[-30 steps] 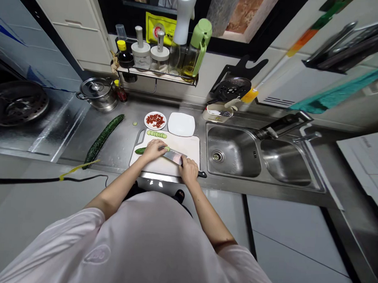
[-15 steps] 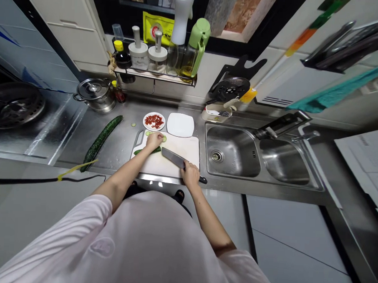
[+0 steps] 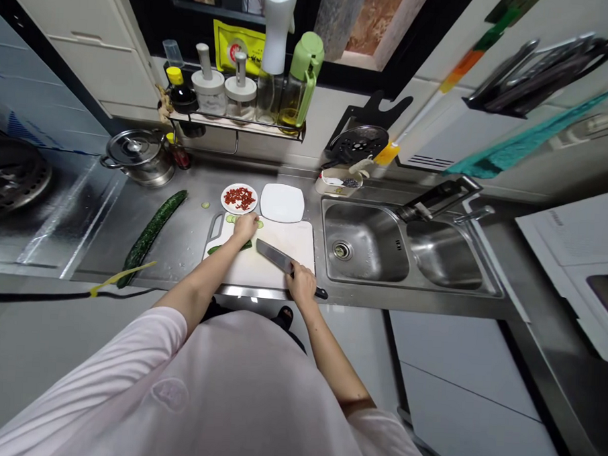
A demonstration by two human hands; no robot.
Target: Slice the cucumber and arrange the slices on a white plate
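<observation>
A white cutting board point(image 3: 277, 257) lies on the steel counter before me. My right hand point(image 3: 301, 286) is closed round the handle of a cleaver point(image 3: 275, 255), whose blade rests over the board. At the board's far edge my left hand point(image 3: 245, 225) lies with curled fingers on a row of cucumber slices point(image 3: 230, 219). Whether it holds any slice I cannot tell. The uncut dark green cucumber piece point(image 3: 217, 248) lies on the board just under my left wrist.
A whole cucumber point(image 3: 150, 232) lies left of the board. Behind the board stand a small plate of red chopped chilli point(image 3: 239, 198) and a white square plate point(image 3: 281, 202). A double steel sink point(image 3: 404, 246) is to the right, a lidded pot point(image 3: 136, 155) at back left.
My left hand left the cucumber piece and moved to the slices at the board's far edge. The cleaver came off the cucumber and drew back toward me.
</observation>
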